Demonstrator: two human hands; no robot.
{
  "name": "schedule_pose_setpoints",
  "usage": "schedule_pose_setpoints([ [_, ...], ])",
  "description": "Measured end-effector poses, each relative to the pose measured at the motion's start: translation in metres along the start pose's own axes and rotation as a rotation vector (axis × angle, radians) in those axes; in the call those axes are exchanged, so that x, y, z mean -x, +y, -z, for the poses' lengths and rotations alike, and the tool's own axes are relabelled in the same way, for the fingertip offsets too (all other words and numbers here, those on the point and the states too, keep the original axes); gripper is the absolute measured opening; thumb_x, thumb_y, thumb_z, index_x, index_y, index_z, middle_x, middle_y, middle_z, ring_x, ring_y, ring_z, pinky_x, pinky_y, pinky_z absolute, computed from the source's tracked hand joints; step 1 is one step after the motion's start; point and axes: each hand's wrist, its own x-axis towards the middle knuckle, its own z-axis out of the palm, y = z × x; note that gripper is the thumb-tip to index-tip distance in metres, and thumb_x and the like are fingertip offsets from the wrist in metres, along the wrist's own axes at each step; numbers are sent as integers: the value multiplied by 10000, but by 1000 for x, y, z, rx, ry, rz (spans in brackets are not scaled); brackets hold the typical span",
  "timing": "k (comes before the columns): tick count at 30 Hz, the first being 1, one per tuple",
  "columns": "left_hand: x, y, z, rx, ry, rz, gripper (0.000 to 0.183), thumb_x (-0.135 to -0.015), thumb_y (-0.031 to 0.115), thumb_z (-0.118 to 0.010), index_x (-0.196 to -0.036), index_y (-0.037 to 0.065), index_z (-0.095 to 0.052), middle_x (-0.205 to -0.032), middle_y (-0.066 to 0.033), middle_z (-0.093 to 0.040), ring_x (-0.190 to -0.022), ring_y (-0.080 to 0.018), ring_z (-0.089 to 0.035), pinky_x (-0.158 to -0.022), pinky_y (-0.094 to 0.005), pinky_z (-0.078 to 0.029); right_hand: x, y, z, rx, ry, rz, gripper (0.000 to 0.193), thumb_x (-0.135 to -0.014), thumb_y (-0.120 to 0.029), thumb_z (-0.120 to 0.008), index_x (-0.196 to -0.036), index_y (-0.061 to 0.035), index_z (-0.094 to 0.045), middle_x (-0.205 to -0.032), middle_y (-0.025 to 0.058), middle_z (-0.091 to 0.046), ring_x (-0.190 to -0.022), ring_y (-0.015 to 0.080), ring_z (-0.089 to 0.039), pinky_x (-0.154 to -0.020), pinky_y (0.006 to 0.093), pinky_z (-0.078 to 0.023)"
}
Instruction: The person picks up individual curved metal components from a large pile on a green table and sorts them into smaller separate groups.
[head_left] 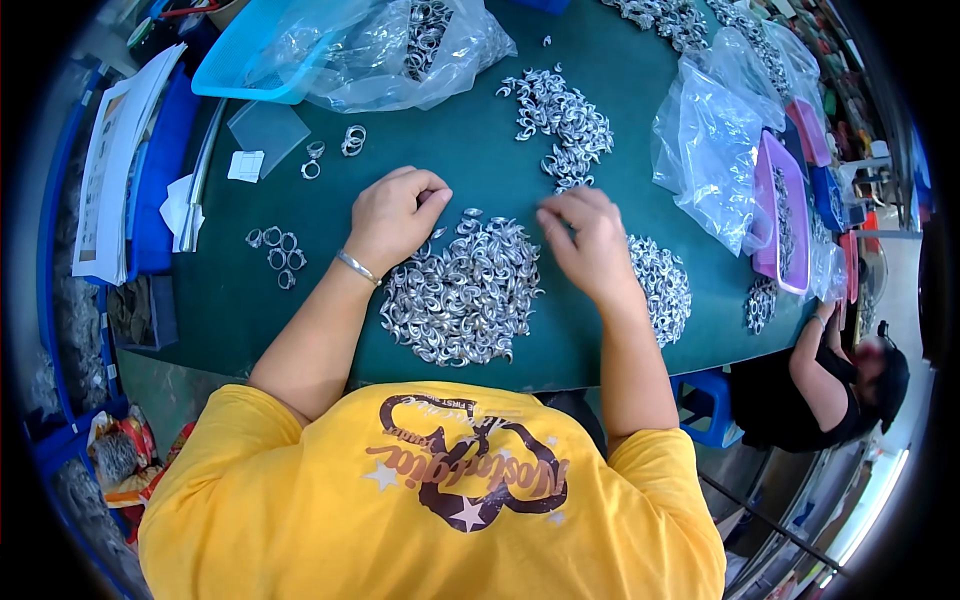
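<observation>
Silver bracelet (357, 266) circles the wrist of the left hand (402, 208), which sits at the far left edge of the big pile (462, 298) of small curved metal pieces; its thumb closes toward curled fingers, and I cannot tell whether anything is pinched there. At the big pile's far right edge is the right hand (585, 235), fingers bent, its grip also unclear. Right of the big pile lies a second pile (662, 290); beyond the big pile, a third pile (568, 122). Left of it, loose rings (277, 258) rest on the green worktop (450, 140). Farther beyond it are a clear bag (365, 70) and a blue basket (250, 80); well to its right, a pink tray (798, 235).
</observation>
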Motion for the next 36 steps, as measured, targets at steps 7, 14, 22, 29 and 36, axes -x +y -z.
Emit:
schedule_pose_setpoints([
  [7,0,0,1,14,2,12,124,-838,233,-664,-832,112,-695,-793,-43,-634,-719,-251,-633,-626,-356,-490,10,10,7,200,-60,-134,44,-765,-55,-685,-806,-39,-692,-829,102,-647,-798,315,-605,-711,422,-466],
  [14,0,1,0,30,-4,-12,130,-851,199,-669,-858,71,-691,-774,-54,-611,-652,-214,-596,-596,-327,-458,16,4,0,223,-16,-67,37,-772,-70,-675,-809,-71,-683,-788,84,-649,-769,299,-617,-672,433,-459],
  [22,1,-5,1,-23,12,-10,152,-857,206,-667,-892,59,-690,-815,-64,-622,-664,-204,-601,-613,-303,-466,24,11,51,291,66,-168,23,-763,-40,-650,-778,-55,-642,-792,106,-634,-789,327,-602,-675,445,-453],
  [29,-1,-2,-1,-23,-7,15,147,-858,203,-667,-892,62,-690,-811,-56,-623,-669,-191,-599,-617,-300,-464,43,28,88,509,-58,-344,60,-764,-41,-659,-790,-68,-706,-827,85,-646,-842,308,-607,-712,431,-476],
  [36,0,0,0,-16,-2,16,139,-857,205,-670,-886,71,-694,-800,-48,-621,-655,-183,-592,-609,-298,-459,25,22,21,305,-13,-125,75,-758,-96,-708,-832,-85,-711,-849,70,-650,-802,295,-599,-708,423,-461],
])
